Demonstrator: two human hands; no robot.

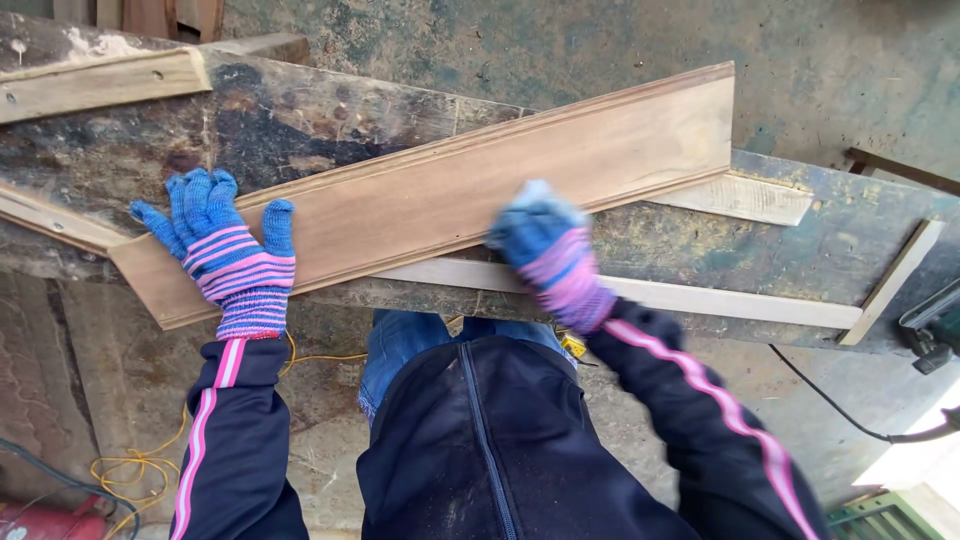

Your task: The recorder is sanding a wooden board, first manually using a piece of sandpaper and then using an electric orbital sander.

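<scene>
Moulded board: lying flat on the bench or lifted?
Flat. The wooden board lies face-up, slanted across the workbench, with the left hand spread on its near end and the blurred right hand on its lower edge.

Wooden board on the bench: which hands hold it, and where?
The left hand presses flat on the wooden board near its left end; the blurred right hand touches its lower edge, grip unclear.

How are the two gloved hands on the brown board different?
The left hand lies flat and sharp with its fingers spread near the wooden board's left end. The right hand looks blurred and bunched at the board's lower edge, near the middle. Both wear blue knit gloves with pink stripes and touch the board.
</scene>
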